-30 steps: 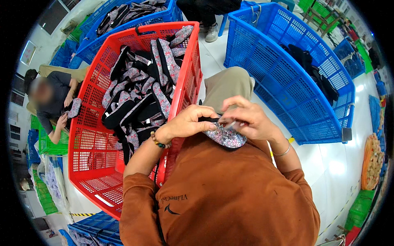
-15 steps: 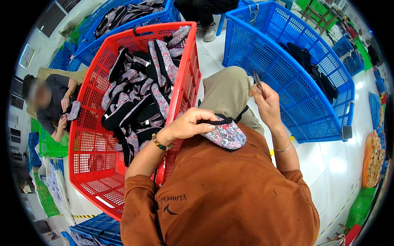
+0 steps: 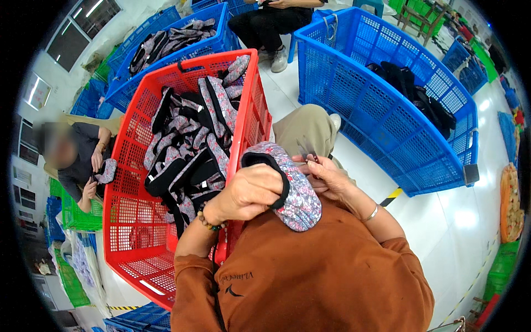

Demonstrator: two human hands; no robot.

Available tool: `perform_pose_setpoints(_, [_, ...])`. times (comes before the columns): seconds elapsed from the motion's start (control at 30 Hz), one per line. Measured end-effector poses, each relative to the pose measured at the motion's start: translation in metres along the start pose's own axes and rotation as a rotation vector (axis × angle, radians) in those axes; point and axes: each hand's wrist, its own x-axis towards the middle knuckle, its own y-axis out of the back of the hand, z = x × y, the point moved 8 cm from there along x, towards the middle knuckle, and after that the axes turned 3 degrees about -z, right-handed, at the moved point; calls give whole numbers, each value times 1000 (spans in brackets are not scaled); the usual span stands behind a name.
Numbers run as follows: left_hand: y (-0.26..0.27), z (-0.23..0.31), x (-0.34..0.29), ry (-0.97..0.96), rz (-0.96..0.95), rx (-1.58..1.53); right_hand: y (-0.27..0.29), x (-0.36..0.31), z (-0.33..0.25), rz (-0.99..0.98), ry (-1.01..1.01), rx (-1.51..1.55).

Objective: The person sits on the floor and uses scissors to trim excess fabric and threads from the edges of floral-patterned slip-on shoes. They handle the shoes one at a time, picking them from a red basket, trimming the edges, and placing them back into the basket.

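A floral slipper (image 3: 298, 196) in pink, grey and blue, with a black-lined opening, is held over my lap. My left hand (image 3: 251, 191) is closed on it, the fingers reaching into the opening. Close by its right side, my right hand (image 3: 332, 177) is closed round small snips (image 3: 313, 158); their pointed metal blades are blurred and angle up toward the slipper. Many similar floral slippers (image 3: 218, 105) with black soles lie heaped in the red crate (image 3: 130, 235) to my left.
Ahead on the right stands a blue crate (image 3: 354, 110) holding black items (image 3: 406, 83). Another blue crate (image 3: 166, 58) with slippers stands behind the red one. A co-worker (image 3: 83, 149) at the left handles a slipper; another person (image 3: 271, 27) sits ahead.
My right hand has come down and left with the snips, close to the slipper. The slipper has turned, its opening now facing up and left, with my left fingers inside.
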Motion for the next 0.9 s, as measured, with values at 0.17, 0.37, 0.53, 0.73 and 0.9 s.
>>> perform_pose_setpoints(0.17, [-12,-2,-8,-36,86,27,5,17,12,107,-32,314])
perform_pose_setpoints(0.37, [-24,-13,-4,-45,28,115,14,50,14,15,37,466])
perform_pose_setpoints(0.53, [-27,-24,-9,11,-64,108,-2,67,1,-4,8,510])
perform_pose_setpoints(0.73, [-2,-75,-40,402,-59,-84,-8,69,-53,62,338,60])
perform_pose_setpoints(0.9, [-6,-122,-59,673,425,-759,-13,70,-47,126,554,-213])
